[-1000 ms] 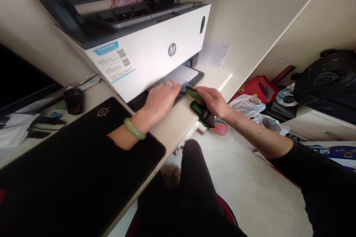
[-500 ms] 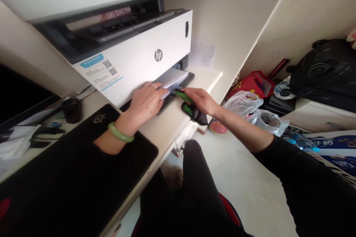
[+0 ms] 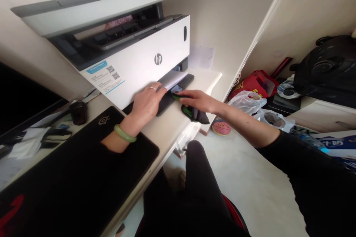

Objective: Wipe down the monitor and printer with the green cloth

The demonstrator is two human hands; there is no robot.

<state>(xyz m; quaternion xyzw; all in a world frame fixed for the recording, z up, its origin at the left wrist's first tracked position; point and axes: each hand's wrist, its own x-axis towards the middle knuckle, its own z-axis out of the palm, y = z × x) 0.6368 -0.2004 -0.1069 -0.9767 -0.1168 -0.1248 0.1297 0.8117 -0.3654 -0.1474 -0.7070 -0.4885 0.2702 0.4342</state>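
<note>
My left hand [image 3: 148,104], with a ring and a green bangle [image 3: 125,133], rests flat at the front of the white HP printer [image 3: 139,57], its fingertips on the edge of a paper stack [image 3: 174,79]. The paper lies on the printer's black output tray [image 3: 169,100]. My right hand [image 3: 198,101] reaches in from the right, fingers over a green-handled tool [image 3: 177,97] near the tray. A black cloth [image 3: 198,115] hangs below it with more green showing [image 3: 187,110]. The tool's far end is hidden, so its exact kind is unclear.
A black SteelSeries desk mat [image 3: 75,155] and a small dark cup [image 3: 78,113] sit on the desk, with a dark monitor [image 3: 22,96] at left. Plastic bags [image 3: 247,102], a red bag [image 3: 257,85], a black suitcase [image 3: 324,66] and a small ball [image 3: 221,127] lie on the floor and nearby shelf.
My right hand has moved left toward the tray, its fingers flatter over the green handle. My left hand has shifted little. The whole view has turned slightly.
</note>
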